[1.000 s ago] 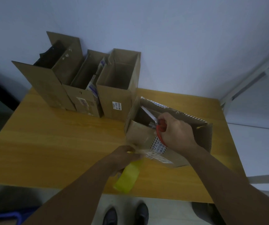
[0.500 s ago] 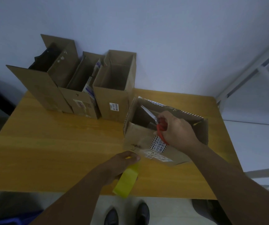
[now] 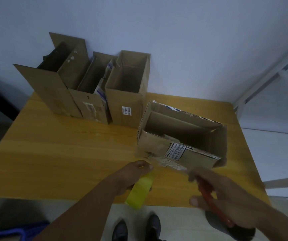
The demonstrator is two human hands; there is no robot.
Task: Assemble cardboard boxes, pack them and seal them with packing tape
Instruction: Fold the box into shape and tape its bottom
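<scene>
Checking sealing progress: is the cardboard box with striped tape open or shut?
Open: the cardboard box with striped tape shows its dark interior, top uncovered.

- White label on the right upright box: rotated digits, apparently "6814103".
- Printed "7" on the middle upright box.
- Striped tape on the near box: characters illegible.

Open box on table — hands (tape, scissors)
</scene>
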